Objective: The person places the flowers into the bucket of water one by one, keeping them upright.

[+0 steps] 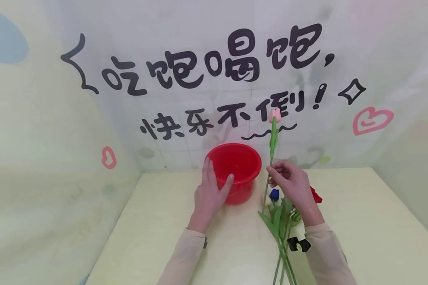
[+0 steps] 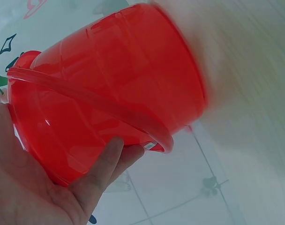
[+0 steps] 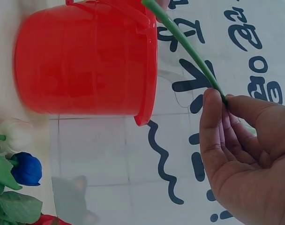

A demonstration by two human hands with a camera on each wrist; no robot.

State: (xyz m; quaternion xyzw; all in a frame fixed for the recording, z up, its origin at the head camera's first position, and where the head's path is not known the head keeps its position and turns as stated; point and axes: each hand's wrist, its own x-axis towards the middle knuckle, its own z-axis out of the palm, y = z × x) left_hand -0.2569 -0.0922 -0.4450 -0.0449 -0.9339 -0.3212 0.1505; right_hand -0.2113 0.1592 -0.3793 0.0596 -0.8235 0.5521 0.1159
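A red plastic bucket (image 1: 240, 192) stands on the table with its mouth facing up. My left hand (image 1: 209, 198) grips its near left side, fingers along the outer wall and thumb at the rim; in the left wrist view, the bucket's handle (image 2: 91, 96) hangs across the wall. Just right of the bucket, my right hand (image 1: 292, 184) pinches the green stem (image 3: 191, 49) of a pink tulip (image 1: 275, 115) between thumb and fingertips. The tulip is nearly upright, bloom above the hand. Its stem end hangs beside the bucket, outside it.
Under my right forearm lies a bunch of artificial flowers: a blue bloom (image 1: 274, 194), a red bloom (image 1: 316, 195), dark blooms (image 1: 299, 244) and green leaves (image 1: 271, 223). A white bloom (image 3: 16, 135) shows in the right wrist view. Behind the table (image 1: 146, 237) rises a printed wall covering (image 1: 185, 154).
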